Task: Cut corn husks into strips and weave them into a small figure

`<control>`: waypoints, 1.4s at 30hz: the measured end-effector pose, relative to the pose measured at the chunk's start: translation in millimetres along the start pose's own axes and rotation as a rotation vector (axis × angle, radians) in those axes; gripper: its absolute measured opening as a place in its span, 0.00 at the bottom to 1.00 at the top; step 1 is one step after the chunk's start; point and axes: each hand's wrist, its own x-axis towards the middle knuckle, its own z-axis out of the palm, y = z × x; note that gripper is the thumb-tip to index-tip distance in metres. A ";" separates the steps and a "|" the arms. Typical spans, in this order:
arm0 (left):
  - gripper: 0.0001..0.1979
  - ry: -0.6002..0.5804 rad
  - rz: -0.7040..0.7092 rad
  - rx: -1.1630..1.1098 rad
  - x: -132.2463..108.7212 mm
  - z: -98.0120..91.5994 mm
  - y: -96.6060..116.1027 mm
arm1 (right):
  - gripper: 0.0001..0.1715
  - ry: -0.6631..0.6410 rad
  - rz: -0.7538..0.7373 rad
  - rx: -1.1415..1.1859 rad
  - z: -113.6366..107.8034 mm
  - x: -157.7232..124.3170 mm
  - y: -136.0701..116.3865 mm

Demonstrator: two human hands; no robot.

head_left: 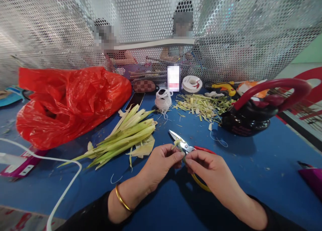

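Note:
Both my hands meet low in the middle, over a blue table point(251, 164). My left hand point(161, 164) is closed in a pinch on a small green leaf piece point(177, 144). My right hand point(208, 169) is closed too, its fingertips pinching the same piece from the other side. Red-handled scissors point(186, 144) lie just beyond my fingers, blades pointing left and away. A yellow loop point(200, 183) shows under my right hand. A bundle of pale green leaf strips point(125, 137) lies to the left of my hands.
A red plastic bag point(67, 102) fills the left. Behind are a ball of white string point(163, 100), a phone point(135, 100), a tape roll point(191, 84), leaf cuttings point(201, 107) and a black basket with a maroon handle point(249, 118). Two people sit behind a perforated screen point(251, 30). A white cable point(67, 187) crosses lower left.

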 end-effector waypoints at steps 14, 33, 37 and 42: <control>0.17 -0.109 -0.065 -0.090 0.9 -3.2 -0.7 | 0.10 0.020 -0.078 -0.071 -2.3 -0.5 0.4; 0.19 -0.259 -0.077 0.001 0.6 -4.4 -2.4 | 0.07 -0.102 0.104 0.260 -0.7 -0.8 -8.2; 0.17 -0.296 -0.146 -0.117 0.9 -6.9 -4.4 | 0.09 -0.184 0.163 0.448 -1.5 0.1 -11.3; 0.15 -0.351 -0.186 -0.218 1.2 -9.6 -4.3 | 0.06 -0.267 0.207 0.578 -5.0 2.3 -7.6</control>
